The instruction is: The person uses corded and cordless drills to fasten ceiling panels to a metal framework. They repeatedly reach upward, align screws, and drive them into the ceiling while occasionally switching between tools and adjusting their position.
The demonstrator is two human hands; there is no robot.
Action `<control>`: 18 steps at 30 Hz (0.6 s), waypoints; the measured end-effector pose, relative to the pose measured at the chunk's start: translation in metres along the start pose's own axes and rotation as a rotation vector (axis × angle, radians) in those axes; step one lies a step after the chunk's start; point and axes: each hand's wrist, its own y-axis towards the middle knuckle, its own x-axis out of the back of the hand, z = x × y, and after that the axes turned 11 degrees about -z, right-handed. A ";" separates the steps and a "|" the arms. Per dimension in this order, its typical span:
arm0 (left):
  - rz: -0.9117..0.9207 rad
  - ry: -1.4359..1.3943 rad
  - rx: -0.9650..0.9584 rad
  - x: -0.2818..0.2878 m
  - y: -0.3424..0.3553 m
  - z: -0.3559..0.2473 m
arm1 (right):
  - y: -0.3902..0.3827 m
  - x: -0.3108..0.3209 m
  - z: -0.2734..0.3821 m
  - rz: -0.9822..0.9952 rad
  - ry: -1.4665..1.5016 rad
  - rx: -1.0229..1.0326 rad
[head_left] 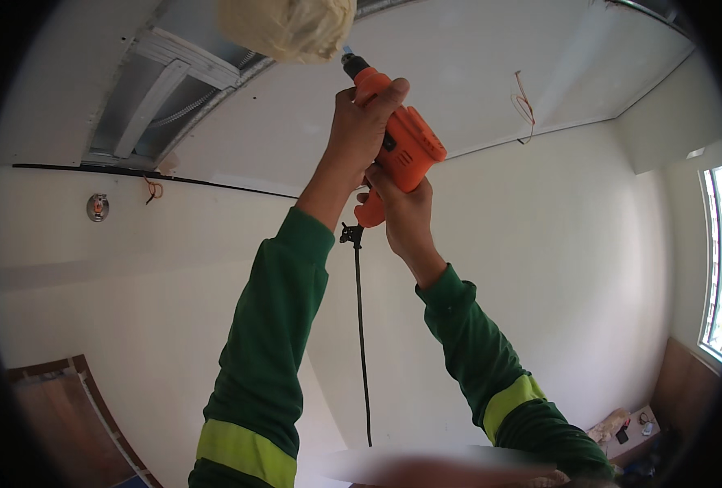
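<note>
Overhead, both my hands hold an orange corded power drill [410, 146], its black chuck pointing up toward the ceiling. My left hand [359, 134] wraps round the front of the body just behind the chuck. Lower down, my right hand [408, 207] is closed round the handle, and its trigger is hidden by my fingers. From the handle's end a black power cord [361, 325] hangs straight down. Close to the drill's tip is a pale yellowish, crinkled covering [292, 28] at the top edge; whether the bit touches anything I cannot tell.
The white ceiling [475, 65] has an opening with metal framing [161, 93] at upper left. Loose wires [523, 106] dangle from it on the right. A round wall fitting [97, 207] is at left, above a brown door [68, 415]. A bright window [717, 260] stands far right.
</note>
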 end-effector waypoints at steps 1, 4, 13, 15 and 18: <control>-0.026 0.005 -0.025 -0.004 0.000 -0.003 | 0.001 -0.001 0.003 -0.018 0.011 -0.012; -0.030 0.015 -0.020 -0.011 0.001 -0.013 | 0.001 -0.005 0.011 -0.011 0.050 0.058; -0.074 0.050 0.012 -0.011 0.003 -0.018 | -0.003 -0.011 0.013 -0.037 0.068 -0.044; -0.063 0.021 0.016 -0.013 0.002 -0.015 | -0.002 -0.012 0.007 -0.021 0.131 -0.045; -0.066 0.022 -0.004 -0.013 0.001 -0.013 | -0.001 -0.012 -0.001 -0.014 0.185 -0.036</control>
